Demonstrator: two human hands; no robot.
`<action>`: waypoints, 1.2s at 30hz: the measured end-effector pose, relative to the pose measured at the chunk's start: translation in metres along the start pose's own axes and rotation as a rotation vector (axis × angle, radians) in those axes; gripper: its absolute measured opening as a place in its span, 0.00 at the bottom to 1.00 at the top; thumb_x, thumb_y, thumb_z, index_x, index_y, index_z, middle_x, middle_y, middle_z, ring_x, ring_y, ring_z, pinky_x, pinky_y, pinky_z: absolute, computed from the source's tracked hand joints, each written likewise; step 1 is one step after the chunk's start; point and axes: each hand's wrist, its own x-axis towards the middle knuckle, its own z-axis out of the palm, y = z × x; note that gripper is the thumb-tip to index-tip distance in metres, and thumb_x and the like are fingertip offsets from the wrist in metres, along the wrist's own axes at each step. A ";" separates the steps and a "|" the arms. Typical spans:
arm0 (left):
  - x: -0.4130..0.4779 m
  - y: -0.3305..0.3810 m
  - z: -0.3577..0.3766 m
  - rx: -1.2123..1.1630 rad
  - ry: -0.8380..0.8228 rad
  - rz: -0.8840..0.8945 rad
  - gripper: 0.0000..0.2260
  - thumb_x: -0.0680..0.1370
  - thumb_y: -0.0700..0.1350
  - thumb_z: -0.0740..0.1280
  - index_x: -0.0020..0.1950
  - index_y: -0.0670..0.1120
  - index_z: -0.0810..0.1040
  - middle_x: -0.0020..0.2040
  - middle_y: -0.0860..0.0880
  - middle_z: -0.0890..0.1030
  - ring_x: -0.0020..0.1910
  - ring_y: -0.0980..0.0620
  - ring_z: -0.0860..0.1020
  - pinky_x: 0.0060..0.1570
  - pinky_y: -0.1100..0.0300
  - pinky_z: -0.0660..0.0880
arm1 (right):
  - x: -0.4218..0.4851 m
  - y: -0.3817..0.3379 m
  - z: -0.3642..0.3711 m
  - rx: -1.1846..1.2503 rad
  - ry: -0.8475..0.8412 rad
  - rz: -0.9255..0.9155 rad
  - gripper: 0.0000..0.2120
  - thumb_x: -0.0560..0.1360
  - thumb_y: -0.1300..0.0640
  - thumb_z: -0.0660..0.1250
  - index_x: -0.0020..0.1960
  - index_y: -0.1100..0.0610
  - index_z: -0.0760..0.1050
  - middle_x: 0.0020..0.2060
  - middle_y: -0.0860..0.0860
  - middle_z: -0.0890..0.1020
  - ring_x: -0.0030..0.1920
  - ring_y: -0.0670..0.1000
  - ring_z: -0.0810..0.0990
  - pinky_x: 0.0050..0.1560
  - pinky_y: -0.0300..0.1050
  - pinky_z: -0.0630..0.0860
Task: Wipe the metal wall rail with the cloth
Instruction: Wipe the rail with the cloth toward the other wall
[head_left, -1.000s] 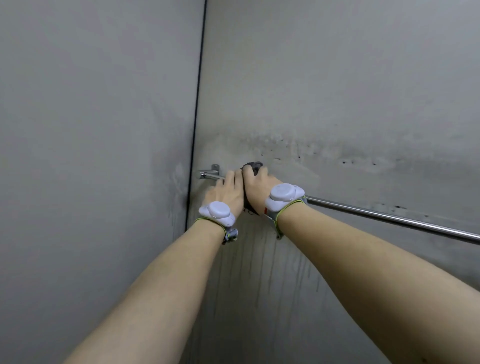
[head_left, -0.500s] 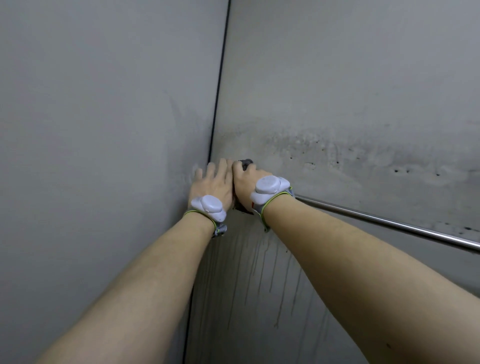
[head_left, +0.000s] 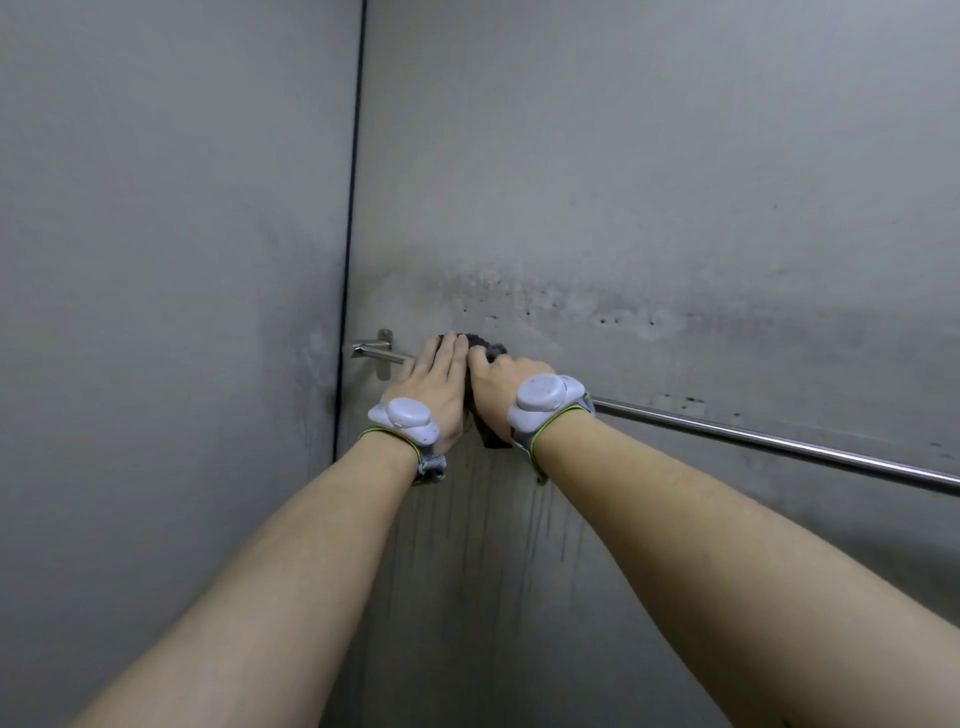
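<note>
Head view, rail: the metal wall rail (head_left: 753, 439) is running along the stained wall (head_left: 675, 208). A bracket (head_left: 376, 347) near the corner is fixing its left end.
Head view, cloth: the dark cloth (head_left: 483, 344) is lying bunched over the rail just right of the bracket. Only a tuft is showing above my fingertips, and a fold is hanging below.
Left hand: my left hand (head_left: 436, 379) is pressing flat on the cloth, fingers straight.
Right hand: my right hand (head_left: 498, 384) is curling round the cloth; whether it is also closing round the bar underneath, I cannot tell.
Handling, cloth: I am judging it soft, light and prone to bunching or sliding off. It is best wrapped round the bar and pinched from above and below.
Handling, rail: I am judging it rigid, smooth and probably slippery. The bracket is posing a snag risk.
</note>
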 end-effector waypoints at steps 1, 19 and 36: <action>-0.006 0.019 -0.005 -0.024 -0.012 -0.001 0.33 0.79 0.43 0.55 0.79 0.42 0.40 0.80 0.45 0.44 0.79 0.46 0.45 0.77 0.52 0.51 | -0.016 0.011 -0.005 0.008 0.004 0.018 0.20 0.77 0.56 0.60 0.67 0.60 0.61 0.60 0.59 0.77 0.55 0.61 0.79 0.42 0.48 0.66; -0.083 0.317 -0.070 -0.004 0.028 0.230 0.39 0.77 0.53 0.57 0.78 0.37 0.40 0.79 0.38 0.43 0.79 0.40 0.42 0.77 0.45 0.44 | -0.284 0.181 -0.087 -0.147 -0.008 0.196 0.31 0.76 0.46 0.60 0.73 0.59 0.55 0.59 0.63 0.75 0.57 0.63 0.75 0.52 0.52 0.71; -0.102 0.464 -0.112 -0.034 0.215 0.632 0.32 0.79 0.45 0.57 0.78 0.36 0.45 0.77 0.38 0.55 0.77 0.42 0.54 0.75 0.46 0.49 | -0.430 0.258 -0.132 -0.419 -0.022 0.581 0.33 0.76 0.44 0.58 0.75 0.57 0.52 0.62 0.61 0.72 0.59 0.61 0.72 0.59 0.53 0.65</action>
